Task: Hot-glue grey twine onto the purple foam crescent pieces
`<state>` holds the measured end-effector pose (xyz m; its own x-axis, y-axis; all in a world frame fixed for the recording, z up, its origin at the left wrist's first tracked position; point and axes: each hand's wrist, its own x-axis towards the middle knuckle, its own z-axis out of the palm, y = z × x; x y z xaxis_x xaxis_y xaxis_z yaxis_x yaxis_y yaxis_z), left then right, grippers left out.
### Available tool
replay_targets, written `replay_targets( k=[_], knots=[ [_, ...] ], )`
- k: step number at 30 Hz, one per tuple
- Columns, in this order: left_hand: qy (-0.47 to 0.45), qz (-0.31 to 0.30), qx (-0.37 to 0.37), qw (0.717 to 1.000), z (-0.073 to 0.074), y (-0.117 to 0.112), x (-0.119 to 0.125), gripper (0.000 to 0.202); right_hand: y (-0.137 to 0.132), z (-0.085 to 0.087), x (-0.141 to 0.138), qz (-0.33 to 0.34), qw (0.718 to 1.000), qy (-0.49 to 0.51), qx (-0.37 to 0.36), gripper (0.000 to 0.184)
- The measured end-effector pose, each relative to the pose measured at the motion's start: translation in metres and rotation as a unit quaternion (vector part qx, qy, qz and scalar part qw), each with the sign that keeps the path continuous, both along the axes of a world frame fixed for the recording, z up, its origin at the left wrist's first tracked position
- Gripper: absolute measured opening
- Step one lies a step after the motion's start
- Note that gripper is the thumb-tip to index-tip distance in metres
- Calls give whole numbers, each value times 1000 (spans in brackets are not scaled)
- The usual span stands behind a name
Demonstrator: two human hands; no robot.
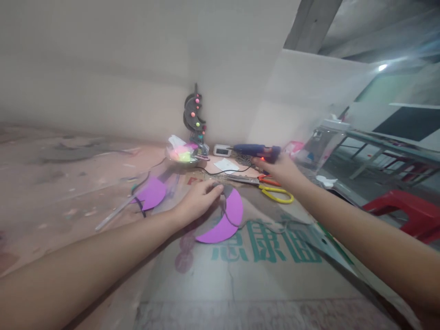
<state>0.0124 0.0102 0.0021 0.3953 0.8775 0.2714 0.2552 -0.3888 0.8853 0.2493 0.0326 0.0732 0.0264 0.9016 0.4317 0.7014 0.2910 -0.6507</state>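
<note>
My left hand is closed on the upper end of a purple crescent-shaped cutout. Grey cord covers that end, and its loose length trails across the crescent to the right. Some of the left fingertips are hidden behind the thumb. Farther back, my right hand grips a blue glue gun with its nozzle pointing left and a small red light glowing near the handle. Yellow-handled scissors and an orange-handled tool lie below the right hand.
A printed cardboard sheet covers the work surface. Behind stand a decorated dark crescent ornament, a bowl of colourful bits and a small white digital clock. Another purple piece lies left, a clear jar and red stool right.
</note>
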Motion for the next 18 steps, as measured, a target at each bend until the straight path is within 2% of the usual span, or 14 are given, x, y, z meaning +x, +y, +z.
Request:
replay_targets(
  k=[1, 4, 9, 13, 15, 18],
  knots=[
    [0, 4, 6, 1000, -1, 1, 0, 32, 14, -1, -1, -25, 999, -29, -21, 44],
    [6, 10, 14, 1000, -3, 3, 0, 32, 49, -9, -3, -35, 995, -75, -61, 38],
    [14, -6, 7, 1000, -2, 2, 0, 32, 80, -34, -8, -36, 990, -96, -94, 25],
    [13, 3, 6, 1000, -2, 3, 0, 32, 84, -41, -4, -30, 987, -102, -120, 22],
    [9, 16, 9, 1000, -4, 4, 0, 32, 79, -39, 2, -48, 988, -101, -106, 26],
    [4, 21, 10, 1000, -5, 6, 0, 32, 60, -33, 11, -109, 988, -92, -55, 40]
  ],
)
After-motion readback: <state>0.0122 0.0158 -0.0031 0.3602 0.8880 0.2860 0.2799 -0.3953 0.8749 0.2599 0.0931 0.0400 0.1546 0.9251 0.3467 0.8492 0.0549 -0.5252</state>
